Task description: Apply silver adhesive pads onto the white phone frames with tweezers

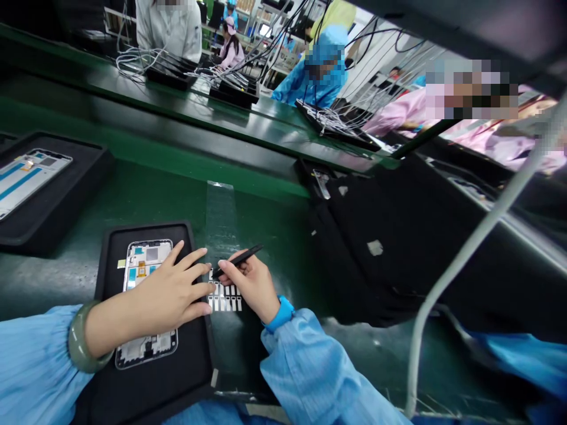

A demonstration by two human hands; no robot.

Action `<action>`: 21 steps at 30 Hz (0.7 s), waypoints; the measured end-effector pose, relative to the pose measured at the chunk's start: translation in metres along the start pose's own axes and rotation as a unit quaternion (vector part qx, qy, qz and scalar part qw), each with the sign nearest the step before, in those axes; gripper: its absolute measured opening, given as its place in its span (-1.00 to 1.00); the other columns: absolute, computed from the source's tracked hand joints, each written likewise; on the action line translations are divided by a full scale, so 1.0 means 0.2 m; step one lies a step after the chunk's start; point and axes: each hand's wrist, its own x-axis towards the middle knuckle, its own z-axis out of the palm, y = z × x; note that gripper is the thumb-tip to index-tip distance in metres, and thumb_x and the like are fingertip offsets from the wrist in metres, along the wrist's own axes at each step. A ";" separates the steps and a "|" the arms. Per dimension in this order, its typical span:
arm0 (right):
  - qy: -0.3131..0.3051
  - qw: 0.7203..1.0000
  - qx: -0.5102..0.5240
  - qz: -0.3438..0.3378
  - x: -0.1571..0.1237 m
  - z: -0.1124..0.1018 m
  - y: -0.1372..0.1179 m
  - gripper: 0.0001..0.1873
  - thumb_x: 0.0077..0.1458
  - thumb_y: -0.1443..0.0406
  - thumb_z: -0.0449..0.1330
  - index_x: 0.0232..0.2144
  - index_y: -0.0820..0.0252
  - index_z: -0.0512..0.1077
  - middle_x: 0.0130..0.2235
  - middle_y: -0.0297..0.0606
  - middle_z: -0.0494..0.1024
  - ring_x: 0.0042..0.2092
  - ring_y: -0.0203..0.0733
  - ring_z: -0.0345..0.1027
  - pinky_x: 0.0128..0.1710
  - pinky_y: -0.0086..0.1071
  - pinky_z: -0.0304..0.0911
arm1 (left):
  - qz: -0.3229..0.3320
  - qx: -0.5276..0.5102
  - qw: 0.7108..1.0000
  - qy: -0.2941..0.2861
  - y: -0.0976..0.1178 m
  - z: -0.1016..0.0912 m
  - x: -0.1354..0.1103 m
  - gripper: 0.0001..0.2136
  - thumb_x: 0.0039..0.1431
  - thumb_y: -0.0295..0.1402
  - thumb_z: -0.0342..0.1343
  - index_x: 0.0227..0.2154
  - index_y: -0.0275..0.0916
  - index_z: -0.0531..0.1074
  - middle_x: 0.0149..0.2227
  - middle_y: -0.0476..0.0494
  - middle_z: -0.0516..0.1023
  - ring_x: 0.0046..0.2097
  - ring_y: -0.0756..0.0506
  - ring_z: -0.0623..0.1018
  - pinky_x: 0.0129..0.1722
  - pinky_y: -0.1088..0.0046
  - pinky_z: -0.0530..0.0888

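Note:
My left hand (172, 289) lies flat with its fingers spread, reaching across a phone frame (146, 351) in a black foam tray (190, 366). Its fingertips rest at the left edge of a clear sheet (221, 212) carrying rows of small white stickers (225, 304). Pinched in my right hand (252, 283) is a slim black tool (243, 255) that looks like tweezers. The lower end of the tweezers points at the top row of stickers, close to my left fingertips; whether it grips a sticker I cannot tell. My left hand and forearm hide the middle of the phone frame.
At the left stands another black foam tray (80, 183) with a phone frame (35, 177) in it. Black cloth (354, 254) covers the right side of the green bench (274, 200). A grey cable (460, 254) hangs at the right. Beyond the bench, several people work near bundled white cables (142, 62).

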 end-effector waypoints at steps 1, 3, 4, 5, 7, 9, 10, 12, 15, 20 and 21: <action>0.002 1.000 0.002 0.001 0.00 0.00 0.00 -0.65 -0.04 0.07 0.32 -0.42 0.18 0.33 -0.55 -0.37 0.51 -0.51 -0.25 0.48 -0.47 -0.41 0.42 | 0.002 0.002 1.000 -0.002 0.00 0.00 0.00 -0.68 0.30 -0.10 -0.08 0.00 -0.05 0.41 0.06 -0.15 0.48 0.26 -0.36 0.25 0.17 -0.30 0.11; 0.005 1.000 0.010 0.006 0.01 0.01 0.00 -0.64 -0.05 0.06 0.33 -0.42 0.18 0.33 -0.55 -0.38 0.50 -0.51 -0.25 0.48 -0.47 -0.41 0.42 | 0.003 0.006 1.000 -0.003 0.00 0.00 0.00 -0.68 0.30 -0.10 -0.08 -0.01 -0.06 0.42 0.07 -0.15 0.48 0.26 -0.36 0.26 0.17 -0.30 0.12; 0.004 1.000 0.014 0.009 0.01 0.01 0.01 -0.64 -0.05 0.06 0.33 -0.42 0.18 0.33 -0.56 -0.38 0.49 -0.51 -0.25 0.48 -0.48 -0.41 0.43 | 0.003 0.006 1.000 -0.002 0.00 0.00 0.01 -0.68 0.30 -0.10 -0.08 -0.02 -0.05 0.42 0.07 -0.16 0.48 0.26 -0.36 0.26 0.17 -0.30 0.12; 0.004 1.000 0.015 0.009 0.01 0.01 0.01 -0.63 -0.06 0.05 0.33 -0.42 0.18 0.33 -0.56 -0.39 0.49 -0.51 -0.25 0.48 -0.48 -0.40 0.43 | 0.002 0.006 1.000 -0.001 0.00 0.00 0.01 -0.68 0.30 -0.10 -0.08 -0.02 -0.05 0.42 0.06 -0.16 0.48 0.26 -0.36 0.26 0.17 -0.30 0.11; 0.001 1.000 0.015 0.009 0.01 0.02 0.01 -0.62 -0.07 0.05 0.34 -0.42 0.18 0.33 -0.57 -0.39 0.48 -0.51 -0.24 0.48 -0.48 -0.39 0.44 | 0.001 0.003 1.000 0.001 0.00 0.00 0.01 -0.69 0.30 -0.11 -0.07 -0.01 -0.03 0.42 0.05 -0.15 0.48 0.26 -0.35 0.26 0.17 -0.31 0.11; -0.001 1.000 0.015 0.008 0.01 0.02 0.01 -0.62 -0.07 0.04 0.33 -0.41 0.18 0.32 -0.57 -0.38 0.48 -0.51 -0.22 0.48 -0.48 -0.37 0.44 | -0.004 -0.005 1.000 0.002 -0.01 0.01 0.00 -0.68 0.29 -0.11 -0.06 0.01 -0.01 0.42 0.06 -0.15 0.48 0.26 -0.35 0.25 0.18 -0.30 0.10; 0.003 1.000 0.013 0.003 0.01 0.01 0.01 -0.62 -0.05 0.04 0.32 -0.41 0.17 0.32 -0.57 -0.38 0.48 -0.51 -0.21 0.48 -0.49 -0.37 0.43 | -0.006 -0.008 1.000 0.002 -0.01 0.01 0.00 -0.68 0.29 -0.10 -0.06 0.01 -0.01 0.42 0.07 -0.15 0.47 0.27 -0.35 0.24 0.18 -0.30 0.09; 0.021 0.999 -0.020 -0.045 0.00 -0.02 -0.01 -0.67 0.06 0.04 0.24 -0.38 0.18 0.33 -0.52 -0.33 0.51 -0.48 -0.20 0.49 -0.44 -0.33 0.44 | -0.011 -0.016 1.000 0.001 -0.01 0.01 0.00 -0.67 0.29 -0.09 -0.06 0.01 0.00 0.42 0.10 -0.14 0.45 0.28 -0.33 0.23 0.20 -0.29 0.08; 0.005 0.962 -0.178 -0.205 -0.01 -0.09 -0.05 -0.77 0.26 0.17 0.03 -0.25 0.18 0.39 -0.21 -0.14 0.58 -0.18 -0.14 0.52 -0.14 -0.23 0.44 | -0.011 -0.031 0.999 0.007 -0.02 0.02 -0.01 -0.68 0.28 -0.08 -0.05 0.00 0.01 0.43 0.11 -0.12 0.44 0.29 -0.30 0.22 0.23 -0.25 0.05; -0.119 0.844 -0.429 -0.300 -0.01 -0.18 -0.02 -0.59 0.16 0.15 0.20 0.03 0.12 0.38 0.15 -0.11 0.43 0.10 0.02 0.38 -0.01 -0.10 0.39 | 0.000 -0.064 0.998 0.027 -0.04 0.03 -0.03 -0.74 0.28 -0.11 -0.04 -0.07 0.03 0.47 0.10 -0.04 0.45 0.29 -0.24 0.21 0.27 -0.15 0.01; -0.118 0.836 -0.441 -0.304 -0.01 -0.18 0.00 -0.57 0.13 0.12 0.23 0.02 0.11 0.41 0.12 -0.12 0.46 0.07 0.01 0.41 -0.03 -0.12 0.41 | 0.000 -0.067 0.997 0.030 -0.05 0.04 -0.03 -0.74 0.29 -0.13 -0.04 -0.08 0.03 0.47 0.09 -0.03 0.46 0.29 -0.24 0.21 0.28 -0.14 0.01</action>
